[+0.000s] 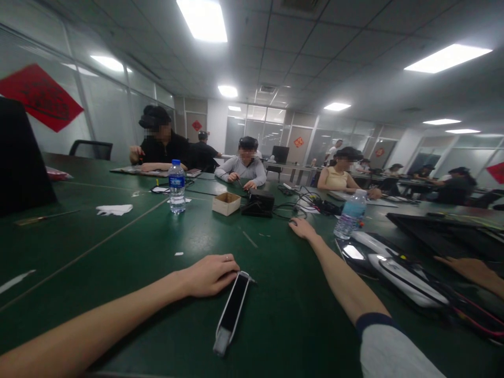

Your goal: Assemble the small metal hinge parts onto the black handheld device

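Head view: your left hand [214, 274] lies at the lower centre of the frame, fingers close together and bent, their tips at the upper end of a slim black device with a white frame [233, 305]. The device slants down toward the bottom of the frame on the green table [283, 320]; you cannot tell from here whether the fingers grip it. Your right hand [303, 228] rests palm down right of centre, fingers drawn together near the black cables [315, 198]; something small and dark seems to sit at its fingertips, too blurred to name. Mid-frame, an open box [222, 206] stands just beside a black case [258, 203]. One water bottle [177, 190] stands left of centre, another [349, 216] right.
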### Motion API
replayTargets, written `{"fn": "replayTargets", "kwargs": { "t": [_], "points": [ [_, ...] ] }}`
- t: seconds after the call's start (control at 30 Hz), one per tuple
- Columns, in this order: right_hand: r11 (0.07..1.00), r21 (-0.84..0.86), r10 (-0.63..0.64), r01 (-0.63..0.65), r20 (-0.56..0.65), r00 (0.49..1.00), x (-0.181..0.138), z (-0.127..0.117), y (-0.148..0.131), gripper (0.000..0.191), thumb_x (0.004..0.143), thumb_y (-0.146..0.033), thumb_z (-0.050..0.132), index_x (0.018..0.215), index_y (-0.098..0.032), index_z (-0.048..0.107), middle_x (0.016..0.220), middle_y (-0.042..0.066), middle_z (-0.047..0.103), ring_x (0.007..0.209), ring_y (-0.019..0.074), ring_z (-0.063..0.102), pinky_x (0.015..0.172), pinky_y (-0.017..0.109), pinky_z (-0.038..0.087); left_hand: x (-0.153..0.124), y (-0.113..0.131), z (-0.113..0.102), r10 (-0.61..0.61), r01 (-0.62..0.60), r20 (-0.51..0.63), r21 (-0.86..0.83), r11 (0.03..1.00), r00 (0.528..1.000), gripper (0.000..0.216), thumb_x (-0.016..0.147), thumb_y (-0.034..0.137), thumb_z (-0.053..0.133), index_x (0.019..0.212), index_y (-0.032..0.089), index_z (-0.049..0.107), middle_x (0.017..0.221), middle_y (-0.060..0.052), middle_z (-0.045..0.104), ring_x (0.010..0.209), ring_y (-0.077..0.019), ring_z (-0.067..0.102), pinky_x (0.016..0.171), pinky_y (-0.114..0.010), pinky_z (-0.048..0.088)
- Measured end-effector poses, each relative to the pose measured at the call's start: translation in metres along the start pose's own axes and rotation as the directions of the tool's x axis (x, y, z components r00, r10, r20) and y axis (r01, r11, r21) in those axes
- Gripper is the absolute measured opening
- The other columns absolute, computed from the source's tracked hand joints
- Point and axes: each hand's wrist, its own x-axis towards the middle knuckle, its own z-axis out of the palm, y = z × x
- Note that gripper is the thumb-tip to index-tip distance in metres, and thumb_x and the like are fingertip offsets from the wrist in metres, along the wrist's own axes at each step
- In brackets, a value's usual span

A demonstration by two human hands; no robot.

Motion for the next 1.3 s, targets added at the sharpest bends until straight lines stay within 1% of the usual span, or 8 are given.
{"fn": "replayTargets", "kwargs": {
  "t": [0.3,0.43,0.63,0.83,0.93,1.03,1.23,1.3],
  "points": [
    [0.998,0.004,-0.063,0.063,0.027,0.998,-0.032,-0.007,-0.038,0.047,0.094,-0.041,0.038,0.132,-0.017,0.053,0.131,0.014,0.059,0.118,0.0287,0.057,0.098,0.038,0.041,-0.006,0.001,-0.003,0.014,-0.014,-0.029,-0.014,1.000,0.999,0.025,0.098,0.026,0.040,0.106,0.018,0.062,0.098,-0.007,0.063,0.081,-0.0184,0.062,0.071,-0.027,0.047],
    [0.982,0.024,-0.188,0.187,0.048,0.981,-0.058,-0.007,-0.068,0.045,0.095,-0.040,0.038,0.133,-0.020,0.052,0.137,0.009,0.056,0.122,0.0255,0.055,0.102,0.037,0.040,-0.012,0.001,-0.003,0.017,-0.018,-0.057,-0.017,1.000,0.998,0.022,0.097,0.026,0.043,0.104,0.019,0.063,0.097,-0.006,0.064,0.081,-0.0186,0.062,0.071,-0.027,0.047],
    [0.925,0.125,-0.370,0.359,0.082,0.926,-0.118,-0.013,-0.112,0.052,0.095,-0.047,0.039,0.136,-0.019,0.050,0.146,0.008,0.048,0.131,0.0232,0.048,0.108,0.036,0.037,-0.011,0.002,-0.002,0.000,0.002,-0.067,0.028,1.000,0.998,0.020,0.095,0.025,0.047,0.100,0.018,0.064,0.093,-0.005,0.064,0.076,-0.0172,0.063,0.065,-0.025,0.046],
    [0.899,0.188,-0.421,0.396,0.119,0.899,-0.185,-0.021,-0.133,0.058,0.093,-0.055,0.039,0.140,-0.021,0.046,0.149,0.005,0.044,0.139,0.0196,0.037,0.116,0.037,0.028,-0.005,-0.004,0.007,-0.054,0.061,-0.096,0.072,0.996,0.994,0.023,0.096,0.028,0.045,0.099,0.018,0.065,0.092,-0.006,0.065,0.076,-0.0169,0.063,0.067,-0.024,0.047],
    [0.899,0.176,-0.425,0.402,0.128,0.896,-0.196,-0.026,-0.133,0.069,0.092,-0.060,0.037,0.146,-0.018,0.037,0.155,0.007,0.033,0.144,0.0187,0.027,0.119,0.038,0.021,-0.005,-0.006,0.009,-0.062,0.070,-0.105,0.068,0.995,0.993,0.024,0.096,0.029,0.045,0.100,0.017,0.066,0.092,-0.006,0.065,0.076,-0.0167,0.063,0.068,-0.024,0.047],
    [0.912,0.114,-0.401,0.395,0.041,0.915,-0.182,-0.027,-0.117,0.069,0.097,-0.056,0.027,0.148,-0.011,0.035,0.155,0.011,0.032,0.145,0.0191,0.023,0.120,0.038,0.015,-0.005,-0.005,0.007,-0.067,0.073,-0.100,0.062,0.995,0.993,0.024,0.096,0.028,0.046,0.099,0.016,0.066,0.092,-0.006,0.066,0.076,-0.0173,0.063,0.068,-0.025,0.047],
    [0.992,-0.127,0.002,-0.005,-0.028,1.000,-0.128,-0.024,-0.052,0.064,0.101,-0.050,0.020,0.146,-0.009,0.039,0.156,0.015,0.029,0.146,0.0276,0.020,0.117,0.047,0.014,-0.005,-0.001,0.005,-0.081,0.086,-0.100,0.054,0.995,0.992,0.024,0.096,0.028,0.046,0.098,0.016,0.067,0.093,-0.006,0.066,0.077,-0.0169,0.063,0.068,-0.025,0.048],
    [0.990,-0.137,0.018,-0.018,-0.003,1.000,-0.121,-0.025,-0.037,0.062,0.101,-0.049,0.019,0.142,-0.010,0.045,0.151,0.016,0.038,0.142,0.0300,0.029,0.113,0.050,0.021,-0.005,-0.001,0.006,-0.078,0.083,-0.102,0.051,0.995,0.992,0.024,0.096,0.029,0.046,0.098,0.016,0.067,0.092,-0.006,0.066,0.077,-0.0168,0.063,0.069,-0.025,0.047]
  ]
}}
